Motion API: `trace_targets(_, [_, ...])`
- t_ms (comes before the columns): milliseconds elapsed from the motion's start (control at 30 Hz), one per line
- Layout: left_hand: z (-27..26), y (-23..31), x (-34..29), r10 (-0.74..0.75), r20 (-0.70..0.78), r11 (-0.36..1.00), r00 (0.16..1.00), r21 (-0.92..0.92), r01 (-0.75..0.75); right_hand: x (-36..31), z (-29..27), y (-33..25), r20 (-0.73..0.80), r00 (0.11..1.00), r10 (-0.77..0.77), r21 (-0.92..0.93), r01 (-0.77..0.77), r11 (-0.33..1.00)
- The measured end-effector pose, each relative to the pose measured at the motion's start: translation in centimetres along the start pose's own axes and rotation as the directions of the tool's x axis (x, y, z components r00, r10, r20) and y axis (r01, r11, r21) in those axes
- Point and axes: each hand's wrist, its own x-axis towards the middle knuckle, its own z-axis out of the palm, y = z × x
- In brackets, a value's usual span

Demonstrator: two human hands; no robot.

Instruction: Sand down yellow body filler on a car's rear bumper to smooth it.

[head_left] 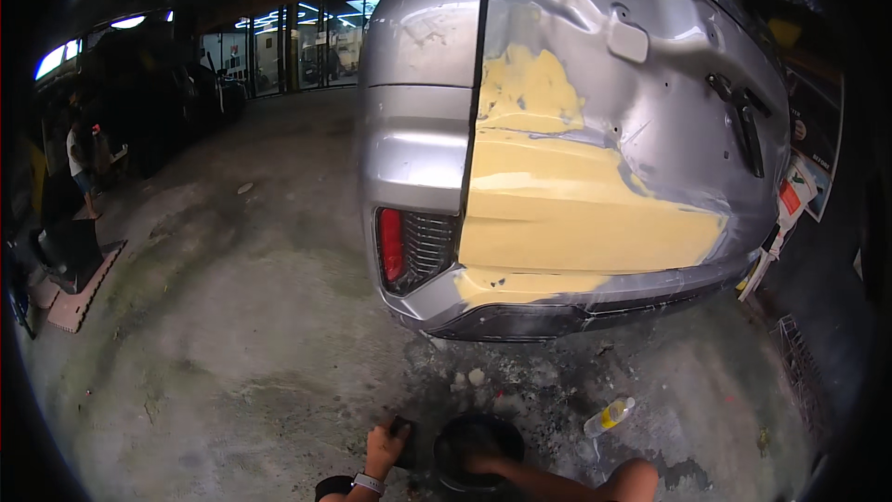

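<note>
My left hand (382, 449), with a pale band on its wrist, is closed on a dark, block-like thing (404, 442) whose exact kind I cannot make out. Beside it on the floor stands a round black tub (513, 429). My right hand (478, 462) reaches down into this tub, and its fingers are lost in the dark inside. Beyond both hands is the rear of a silver car (415, 151). Smooth yellow filler (567, 209) covers much of its tailgate and part of the bumper.
A clear bottle with a yellow label (609, 417) lies to the right of the tub. The concrete floor (269, 307) is dark and stained under the bumper. A wire rack (797, 353) lies at the right. Far left, a person (80, 163) stands near a dark bin (70, 257).
</note>
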Motion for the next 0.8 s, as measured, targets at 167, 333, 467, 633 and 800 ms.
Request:
trace_targets(167, [-4.7, 4.0, -2.7, -0.078, 0.149, 0.997, 0.986, 0.041, 0.073, -0.1, -0.7, -4.8, 0.194, 0.886, 0.422, 0.171, -0.454, 0.875])
trace_targets(333, [-5.6, 2.1, -2.9, -0.070, 0.024, 0.995, 0.997, 0.078, 0.068, -1.4, -8.0, -12.0, 0.338, 0.797, 0.501, 0.301, -0.595, 0.745])
trace_targets(467, [-6.7, -1.8, -1.6, -0.188, -0.021, 0.982, 0.982, -0.020, 0.187, -3.4, -26.8, -25.4, 0.122, 0.917, 0.380, 0.267, -0.399, 0.877])
trace_targets(633, [-3.7, -5.8, 0.5, -0.351, -0.119, 0.885, 0.929, -0.367, 0.287, -5.4, -52.6, -41.4, -0.592, 0.738, -0.323, -0.145, 0.296, 0.944])
trace_targets(800, [-1.5, -7.3, 1.5, -0.333, -0.106, 0.881, 0.937, -0.389, 0.270, -1.3, -71.8, -51.3, -0.221, 0.154, -0.963, -0.964, -0.181, 0.192])
